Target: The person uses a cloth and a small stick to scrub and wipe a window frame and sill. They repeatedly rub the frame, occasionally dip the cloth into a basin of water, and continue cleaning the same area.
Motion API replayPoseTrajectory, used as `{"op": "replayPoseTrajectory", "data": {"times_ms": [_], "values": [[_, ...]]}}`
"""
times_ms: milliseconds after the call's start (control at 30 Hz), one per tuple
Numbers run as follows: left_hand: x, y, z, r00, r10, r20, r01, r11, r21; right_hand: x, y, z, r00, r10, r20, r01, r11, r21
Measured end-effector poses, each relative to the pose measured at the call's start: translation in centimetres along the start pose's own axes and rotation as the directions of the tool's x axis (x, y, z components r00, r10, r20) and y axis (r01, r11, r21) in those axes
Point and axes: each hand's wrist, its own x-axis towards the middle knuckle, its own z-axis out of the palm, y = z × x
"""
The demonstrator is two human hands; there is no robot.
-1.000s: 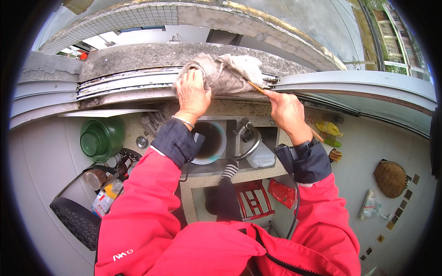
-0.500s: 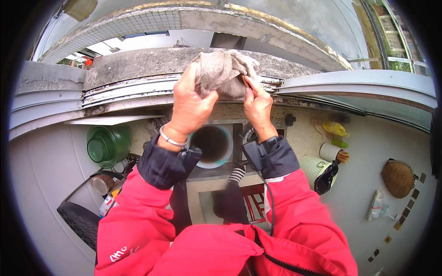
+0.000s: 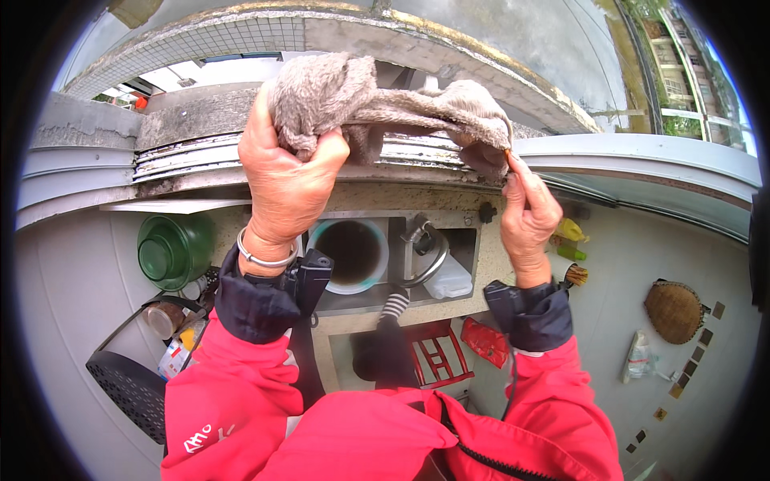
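Observation:
A fuzzy grey-beige cloth (image 3: 325, 92) stretches between my hands above the worn window track (image 3: 192, 160). My left hand (image 3: 285, 180) is closed around its bunched left end, the thumb toward the middle. Farther right, my right hand (image 3: 529, 212) pinches the edge of the other end between thumb and fingers. The middle of the cloth is twisted into a thin band, with a looser flap hanging at the right. Below my hands, a round basin (image 3: 382, 276) of dark water sits in the sink beside a curved faucet (image 3: 437, 256).
A green basin (image 3: 172, 252) and a black rack (image 3: 120, 393) stand at the left. An opened window frame (image 3: 642, 156) reaches across the right, over a yellow bottle (image 3: 571, 230) and a holder with chopsticks (image 3: 576, 275). A concrete ledge (image 3: 196, 116) lies outside. One striped-sock foot (image 3: 395, 303) is near the sink.
My hands have moved apart, the left to the left and the right to the right and slightly lower. The bunched cloth is now drawn out between them.

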Motion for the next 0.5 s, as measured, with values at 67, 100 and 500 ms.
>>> {"op": "replayPoseTrajectory", "data": {"times_ms": [67, 100, 500], "values": [[0.8, 0.2, -0.3, 1.000, 0.005, 0.015, -0.005, 1.000, -0.006, 1.2, 0.2, -1.4, 0.991, 0.014, 0.132, -0.001, 0.995, -0.098], [1.0, 0.1, -0.4, 1.000, 0.013, 0.022, -0.013, 1.000, -0.006, 1.7, 0.4, -1.7, 0.980, 0.064, 0.188, -0.040, 0.991, -0.128], [-0.5, -9.5, -2.6, 0.929, -0.338, 0.154, 0.294, 0.922, 0.252, 1.5, 3.8, 6.1, 0.814, 0.028, 0.580, 0.211, 0.917, -0.339]]}}
